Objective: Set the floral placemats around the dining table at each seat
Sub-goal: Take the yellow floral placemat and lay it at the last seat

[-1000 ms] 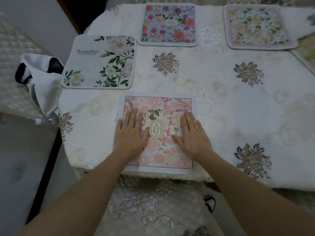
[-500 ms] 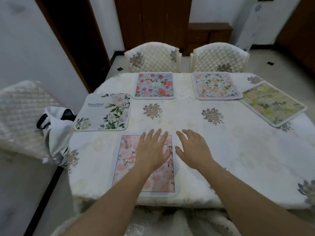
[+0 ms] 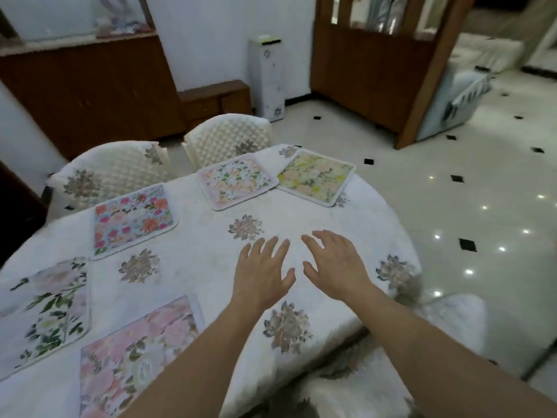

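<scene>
Left grip [image 3: 262,273], right grip [image 3: 334,267]: splayed, empty, above white embroidered-cloth counter [image 3: 196,245], right of pink rose-print fabric placemat [image 3: 135,351]. Next seat probably there; you should lay square to the counter's rim

— Where's the room?
— Bare cloth [image 3: 331,212] through the middle and out to the right edge.
— What's in the way?
— Pink mat [image 3: 135,351] and leafy mat [image 3: 45,312] near left, blue mat [image 3: 132,221] beyond them. Pale mat [image 3: 236,181] and yellow mat [image 3: 315,176] lie at the far side, with chairs [image 3: 117,173] behind.
</scene>
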The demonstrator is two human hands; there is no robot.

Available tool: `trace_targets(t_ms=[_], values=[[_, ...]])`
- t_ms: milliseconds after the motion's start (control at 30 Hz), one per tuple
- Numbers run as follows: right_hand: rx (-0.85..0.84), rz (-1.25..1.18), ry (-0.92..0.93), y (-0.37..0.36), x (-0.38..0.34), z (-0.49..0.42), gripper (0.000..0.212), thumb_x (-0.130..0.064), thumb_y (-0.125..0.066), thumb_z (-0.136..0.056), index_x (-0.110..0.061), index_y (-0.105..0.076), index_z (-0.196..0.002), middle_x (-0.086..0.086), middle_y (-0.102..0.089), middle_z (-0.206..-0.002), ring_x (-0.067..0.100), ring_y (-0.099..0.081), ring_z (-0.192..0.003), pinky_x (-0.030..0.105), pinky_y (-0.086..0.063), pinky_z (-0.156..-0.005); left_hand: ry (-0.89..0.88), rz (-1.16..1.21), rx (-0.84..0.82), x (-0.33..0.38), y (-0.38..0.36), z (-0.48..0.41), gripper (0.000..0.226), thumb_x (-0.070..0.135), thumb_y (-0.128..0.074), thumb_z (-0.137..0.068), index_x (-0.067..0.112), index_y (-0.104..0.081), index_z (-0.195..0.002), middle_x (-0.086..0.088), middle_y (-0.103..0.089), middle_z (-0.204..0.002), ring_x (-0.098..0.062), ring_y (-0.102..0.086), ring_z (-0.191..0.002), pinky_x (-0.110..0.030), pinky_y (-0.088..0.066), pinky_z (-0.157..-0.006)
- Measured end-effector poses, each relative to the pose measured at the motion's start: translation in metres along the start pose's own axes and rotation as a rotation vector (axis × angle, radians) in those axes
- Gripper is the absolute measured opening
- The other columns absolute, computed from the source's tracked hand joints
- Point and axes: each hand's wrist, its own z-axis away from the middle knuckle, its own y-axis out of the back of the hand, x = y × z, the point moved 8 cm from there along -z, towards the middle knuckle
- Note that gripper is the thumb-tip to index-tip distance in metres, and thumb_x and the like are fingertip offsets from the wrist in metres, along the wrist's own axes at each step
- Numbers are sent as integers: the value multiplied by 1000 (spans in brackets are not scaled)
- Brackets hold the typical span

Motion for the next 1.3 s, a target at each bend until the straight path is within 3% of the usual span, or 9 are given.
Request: trace_targets(t_ms=[333, 500, 833, 1300], values=[[2, 107, -527, 55, 277, 135, 55, -43, -52, -88, -22, -49, -139, 8, -54, -136, 26, -50, -127, 46, -36, -109, -441, 73, -20, 282, -9, -110, 61, 55, -40, -89, 26, -43, -143, 0, -51, -145, -26, -47, -131, -44, -38, -107], [41, 140, -746, 80, 372, 215, 55, -43, -54, -85, -19, -55, -134, 10, -59, -130, 28, -55, -121, 46, -42, -103, -634, 113, -12, 409, -7, -132, 61, 55, -39, -90, 26, -38, -144, 1, -48, -146, -23, -45, -131, -42, -36, -108], [11, 173, -1100, 113, 467, 352, 56, -45, -47, -92, -23, -43, -143, 9, -49, -143, 28, -45, -130, 44, -33, -110, -946, 138, 13, 588, -1, -119, 63, 57, -39, -92, 28, -31, -148, 0, -42, -151, -24, -39, -137, -43, -33, -111], [-24, 150, -1213, 105, 555, 378, 55, -44, -44, -94, -22, -41, -144, 8, -49, -141, 27, -45, -130, 44, -33, -110, -1108, 106, -27, 708, -35, -161, 65, 56, -38, -92, 26, -32, -148, -3, -43, -150, -26, -40, -136, -45, -35, -109]])
